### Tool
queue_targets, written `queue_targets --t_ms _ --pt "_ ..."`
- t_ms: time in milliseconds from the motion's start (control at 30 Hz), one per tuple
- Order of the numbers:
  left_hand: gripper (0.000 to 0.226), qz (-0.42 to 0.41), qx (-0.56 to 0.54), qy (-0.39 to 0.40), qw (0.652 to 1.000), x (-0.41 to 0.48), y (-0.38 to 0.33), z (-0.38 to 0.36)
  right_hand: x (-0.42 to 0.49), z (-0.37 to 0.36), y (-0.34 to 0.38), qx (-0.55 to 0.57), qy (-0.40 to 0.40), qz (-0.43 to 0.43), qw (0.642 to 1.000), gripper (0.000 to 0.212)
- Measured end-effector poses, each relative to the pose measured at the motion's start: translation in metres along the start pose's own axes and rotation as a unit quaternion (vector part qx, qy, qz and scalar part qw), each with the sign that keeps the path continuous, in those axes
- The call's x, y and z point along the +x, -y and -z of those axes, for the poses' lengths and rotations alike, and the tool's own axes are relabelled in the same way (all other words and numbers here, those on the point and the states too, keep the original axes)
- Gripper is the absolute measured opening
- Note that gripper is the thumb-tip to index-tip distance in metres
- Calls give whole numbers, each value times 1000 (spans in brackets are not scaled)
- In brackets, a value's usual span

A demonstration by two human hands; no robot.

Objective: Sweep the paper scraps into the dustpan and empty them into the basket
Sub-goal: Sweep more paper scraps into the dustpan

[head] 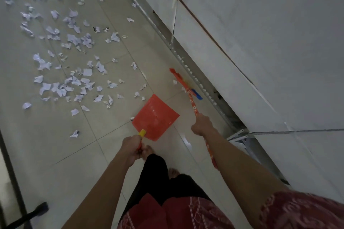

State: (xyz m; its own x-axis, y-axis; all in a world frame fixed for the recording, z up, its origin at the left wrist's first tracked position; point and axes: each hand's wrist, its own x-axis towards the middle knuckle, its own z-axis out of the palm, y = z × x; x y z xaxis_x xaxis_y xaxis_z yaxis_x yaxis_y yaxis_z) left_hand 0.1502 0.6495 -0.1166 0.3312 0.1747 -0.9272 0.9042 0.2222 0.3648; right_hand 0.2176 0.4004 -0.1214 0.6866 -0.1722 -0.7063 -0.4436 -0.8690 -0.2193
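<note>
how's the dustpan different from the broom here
The dustpan is a broad flat red square; the broom is a long thin orange stick. The left hand grips the dustpan, the right hand the broom. Both are reddish and sit right of the paper scraps.

It looks like a plain indoor workroom, though I can't tell which kind. The floor is laid with large, pale, glossy tiles and thin grout lines. Along the right runs a long white counter of boards butted edge to edge, carried on a slotted steel-angle frame. Torn paper scraps litter the tiles, and the person's feet are bare.
</note>
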Motion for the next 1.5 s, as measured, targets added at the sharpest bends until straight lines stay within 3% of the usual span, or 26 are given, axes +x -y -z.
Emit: queue_targets --t_ms 233,467,700,867,933,1067,1267,1400,1500 --pt "3 18 -18 -2 1000 32 -57 15 59 30 33 6 20 -27 999 61" --pt "7 39 -65 -42 996 49 -83 32 96 39 66 60 76 -54 994 25" --pt "8 61 -171 -100 978 42 -96 54 98 9 128 156 176 -73 969 42" --pt "5 64 -240 -147 957 38 -96 78 107 -9 187 163 204 -27 965 27" --pt "8 68 -272 -166 946 38 -92 87 109 -9 209 169 206 -11 964 12" --pt "8 59 -314 -187 929 34 -85 98 110 -2 233 174 225 14 959 23" --pt "17 45 -353 -222 908 30 -74 108 93 -8 237 150 228 55 961 19" --pt "17 44 -378 -233 895 26 -61 109 67 -20 216 76 204 53 974 13" --pt "17 44 -393 -236 888 22 -49 108 57 -37 196 48 193 27 980 42"
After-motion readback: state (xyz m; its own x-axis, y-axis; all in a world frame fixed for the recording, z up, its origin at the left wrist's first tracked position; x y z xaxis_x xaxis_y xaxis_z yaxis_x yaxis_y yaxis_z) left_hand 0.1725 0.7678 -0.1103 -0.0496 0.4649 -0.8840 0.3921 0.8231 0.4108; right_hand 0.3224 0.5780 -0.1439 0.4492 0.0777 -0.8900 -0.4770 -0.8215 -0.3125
